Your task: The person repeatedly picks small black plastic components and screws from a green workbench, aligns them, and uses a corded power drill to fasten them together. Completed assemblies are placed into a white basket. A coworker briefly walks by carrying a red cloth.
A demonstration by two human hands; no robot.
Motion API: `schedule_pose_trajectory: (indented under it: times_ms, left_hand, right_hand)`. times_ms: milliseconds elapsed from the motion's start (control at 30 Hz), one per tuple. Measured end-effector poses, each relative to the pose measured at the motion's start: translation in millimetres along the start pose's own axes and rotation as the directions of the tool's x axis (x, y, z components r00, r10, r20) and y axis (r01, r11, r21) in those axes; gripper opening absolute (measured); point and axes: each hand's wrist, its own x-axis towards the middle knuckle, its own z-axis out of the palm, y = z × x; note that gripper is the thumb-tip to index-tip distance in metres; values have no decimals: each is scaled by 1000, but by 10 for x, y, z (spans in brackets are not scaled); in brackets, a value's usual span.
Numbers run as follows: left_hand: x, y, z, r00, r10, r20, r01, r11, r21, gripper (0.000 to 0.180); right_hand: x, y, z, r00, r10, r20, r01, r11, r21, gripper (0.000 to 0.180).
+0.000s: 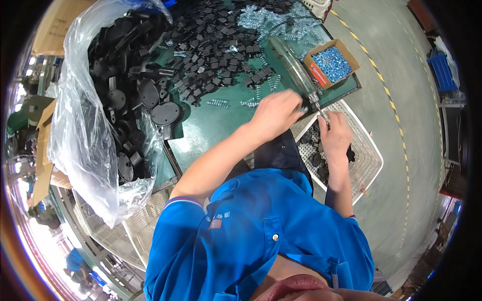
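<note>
My left hand (279, 113) is above the table's near edge, its fingers curled and a little blurred. A small shiny bit shows at its fingertips, too small to name. My right hand (336, 134) is over the crate, thumb and fingers pinched together at the tip of a screwdriver's metal shaft. What lies between those fingers is hidden. The power screwdriver (293, 65), with a clear greenish barrel, points from the table toward my right hand. Small black plastic blocks (211, 60) and metal springs (218, 104) are spread over the green tabletop (201, 130).
A cardboard box of bluish screws (331, 64) stands at the table's right corner. Below it, a white plastic crate (369, 168) holds black parts (319, 160). On the left, a clear plastic bag (83, 125) surrounds black round-ended parts (165, 114). More springs (261, 17) lie at the back.
</note>
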Motion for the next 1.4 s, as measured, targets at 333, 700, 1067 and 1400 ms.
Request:
schedule_pose_trajectory:
  times_ms: [333, 700, 1067, 1400]
  left_hand:
    - [-1290, -95, -562, 713, -698, -71, 377, 467, -800, 13]
    - [-1558, -229, -763, 645, -759, 81, 129, 4, -992, 13]
    - [-1353, -89, -650, 700, -703, 126, 185, 7, -983, 14]
    - [-1181, -14, -371, 817, -513, 262, 125, -287, -950, 16]
  right_hand:
    - [1079, -1421, 790, 900, -325, 290, 295, 945, 144, 12]
    - [977, -1345, 797, 874, -444, 200, 341, 851, 399, 15]
    - [392, -1364, 214, 927, -269, 262, -174, 311, 934, 29]
    - [435, -1213, -32, 901, -377, 214, -64, 374, 925, 49]
